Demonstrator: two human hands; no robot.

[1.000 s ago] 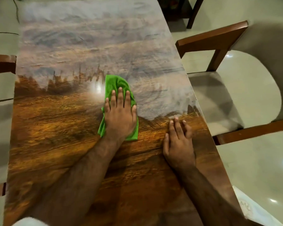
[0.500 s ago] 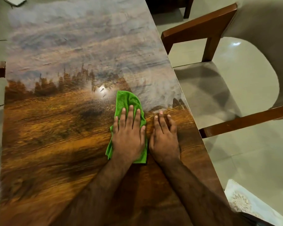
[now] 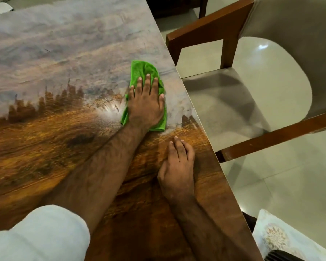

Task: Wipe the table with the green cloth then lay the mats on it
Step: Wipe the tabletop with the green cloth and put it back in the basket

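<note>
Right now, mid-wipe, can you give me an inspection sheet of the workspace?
Surface: table, glossy landscape print, glare patch beside the cloth.
Job's things: green cloth near the right edge; patterned white mat, it seems, off the table, lower right.
Clutter: small white object past the far-left corner.
Hands: left hand flat, pressing the cloth; right hand resting on the table, apart from it.
Cables: nothing seen.
Surroundings: wooden armchair beside the right edge; pale tiled floor.
</note>
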